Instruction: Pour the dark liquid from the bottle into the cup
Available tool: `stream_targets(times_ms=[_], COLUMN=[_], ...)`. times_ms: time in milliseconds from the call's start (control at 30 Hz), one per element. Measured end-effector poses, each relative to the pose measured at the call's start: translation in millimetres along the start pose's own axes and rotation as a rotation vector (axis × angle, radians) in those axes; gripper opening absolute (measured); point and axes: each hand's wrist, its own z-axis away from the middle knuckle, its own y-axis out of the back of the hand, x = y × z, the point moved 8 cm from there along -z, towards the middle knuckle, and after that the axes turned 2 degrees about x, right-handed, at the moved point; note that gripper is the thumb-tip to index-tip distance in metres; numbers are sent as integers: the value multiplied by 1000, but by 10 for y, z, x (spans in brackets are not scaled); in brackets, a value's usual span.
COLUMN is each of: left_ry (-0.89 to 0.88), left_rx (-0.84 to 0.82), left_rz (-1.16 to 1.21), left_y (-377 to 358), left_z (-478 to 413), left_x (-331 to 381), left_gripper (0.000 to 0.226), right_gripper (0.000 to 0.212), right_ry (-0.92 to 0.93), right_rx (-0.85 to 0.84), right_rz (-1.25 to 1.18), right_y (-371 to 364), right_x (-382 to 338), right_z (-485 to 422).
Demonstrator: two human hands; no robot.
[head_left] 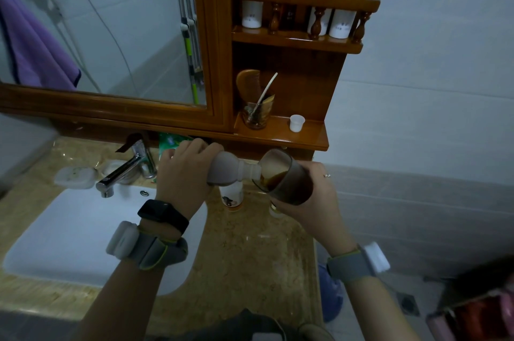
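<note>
Above the marbled surface (250, 243) beside the sink (69, 229), the left grip (185, 174) curls round the bottle (230, 169), tipped sideways with its neck at the rim of the tilted cup (286, 176), which the right grip (314, 201) wraps, dark liquid (274, 178) pooled inside.

The sink (69, 229) is set in the left of the worktop (250, 257), with the tap (122, 171) behind it. Above the worktop the left hand (186, 174) holds the bottle (230, 169) on its side, its mouth at the rim of the tilted cup (289, 182), which the right hand (314, 201) holds to its right. Behind them a shelf (281, 132) carries a glass (256, 115), with a beaker (296, 123) to the right of it
</note>
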Motion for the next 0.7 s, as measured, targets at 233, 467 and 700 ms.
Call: stream_targets(times_ms=[233,467,700], left_ry=[-6,-9,-16], left_rx=[-13,-6,14], left_rz=[3,-15,-24], left_y=[11,16,-4], left_z=[-7,-10,-29], left_x=[5,3,0], left_gripper=[50,50,47], right_gripper=[62,62,63], right_ry=[34,53,133], right_rx=[-32,1,52], right_rz=[25,27,43], right_y=[69,61,94], right_x=[-97,-78,-82], right_z=[23,11,6])
